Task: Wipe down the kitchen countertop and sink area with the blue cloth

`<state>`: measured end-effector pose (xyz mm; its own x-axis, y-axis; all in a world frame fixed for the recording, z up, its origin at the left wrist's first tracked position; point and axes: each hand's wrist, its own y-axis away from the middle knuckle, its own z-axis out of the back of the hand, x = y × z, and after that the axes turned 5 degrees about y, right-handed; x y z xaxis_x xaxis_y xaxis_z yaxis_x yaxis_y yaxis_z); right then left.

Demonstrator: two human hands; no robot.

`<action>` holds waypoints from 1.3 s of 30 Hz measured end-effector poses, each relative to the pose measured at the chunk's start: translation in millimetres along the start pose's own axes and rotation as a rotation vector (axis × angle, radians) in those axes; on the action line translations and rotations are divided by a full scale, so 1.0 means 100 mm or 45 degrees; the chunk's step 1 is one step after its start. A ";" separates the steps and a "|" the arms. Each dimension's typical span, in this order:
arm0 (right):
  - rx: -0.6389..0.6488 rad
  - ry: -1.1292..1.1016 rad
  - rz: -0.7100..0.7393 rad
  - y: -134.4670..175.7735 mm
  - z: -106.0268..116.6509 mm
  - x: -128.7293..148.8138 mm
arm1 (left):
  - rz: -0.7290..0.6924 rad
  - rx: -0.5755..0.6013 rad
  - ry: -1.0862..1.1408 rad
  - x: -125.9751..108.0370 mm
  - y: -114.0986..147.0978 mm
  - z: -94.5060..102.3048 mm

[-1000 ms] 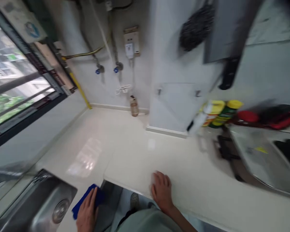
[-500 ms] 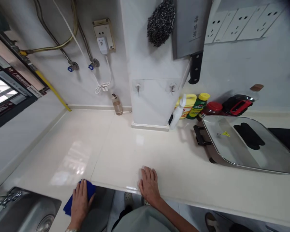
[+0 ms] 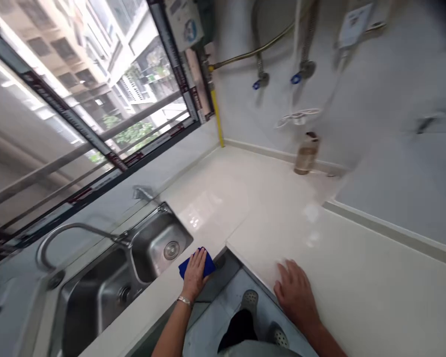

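Observation:
My left hand (image 3: pixel 195 275) presses a folded blue cloth (image 3: pixel 209 266) onto the pale countertop (image 3: pixel 267 223), between the sink and the inner corner of the counter. Its fingers lie over the cloth, and the cloth sticks out on both sides. My right hand (image 3: pixel 296 292) is at the counter's front edge with nothing in it, fingers slightly apart and a little blurred. Left of the cloth is the steel double sink (image 3: pixel 152 258), with a curved faucet (image 3: pixel 78 227) behind it.
A bottle of brownish liquid (image 3: pixel 306 154) stands against the back wall. Pipes with blue-handled valves (image 3: pixel 296 78) and a yellow pipe (image 3: pixel 216 116) run above the counter. A wall pillar (image 3: pixel 405 188) juts out at right, and a window (image 3: pixel 134 89) is at left.
The view has swung left, bringing the sink and window in and taking the pan and cleaver out. My left hand with the cloth is now beside the sink; my right hand stays near the counter edge.

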<state>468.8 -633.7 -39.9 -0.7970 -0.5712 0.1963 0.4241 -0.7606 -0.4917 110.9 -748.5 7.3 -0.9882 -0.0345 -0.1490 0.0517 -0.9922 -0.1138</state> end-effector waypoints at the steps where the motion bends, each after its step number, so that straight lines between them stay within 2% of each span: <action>1: -0.010 -0.020 -0.008 0.01 -0.03 0.00 | 0.035 0.002 -0.011 0.04 0.16 0.04; 7: -0.049 -0.095 0.023 0.08 -0.04 -0.07 | 0.244 -0.009 -0.064 0.30 1.19 0.27; 12: -0.067 -0.111 0.036 0.07 -0.03 -0.07 | 0.388 0.005 -0.114 0.63 2.01 0.42; 14: -0.069 -0.104 0.036 0.07 -0.04 -0.06 | 0.426 0.040 -0.119 0.75 2.21 0.47; 17: -0.076 -0.073 0.035 0.06 -0.05 -0.04 | 0.465 0.096 -0.107 0.86 2.30 0.51; 24: -0.114 -0.085 0.017 0.03 -0.06 -0.02 | 0.530 0.118 -0.113 0.84 2.17 0.46; 27: -0.119 -0.089 0.003 0.00 -0.04 0.00 | 0.516 0.128 -0.120 0.80 1.99 0.41; 30: -0.107 -0.098 -0.023 -0.02 0.00 0.02 | 0.424 0.121 -0.118 0.68 1.58 0.35; 35: -0.085 -0.075 -0.053 -0.03 0.03 0.04 | 0.262 0.104 -0.101 0.35 0.71 0.20; 39: -0.075 -0.052 -0.063 -0.02 -0.01 0.02 | 0.182 0.121 -0.078 0.16 0.21 0.10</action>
<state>465.6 -633.1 -38.8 -0.7976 -0.5463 0.2556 0.3575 -0.7696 -0.5291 95.3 -770.6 12.0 -0.9788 -0.1807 -0.0962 0.1818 -0.9833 -0.0023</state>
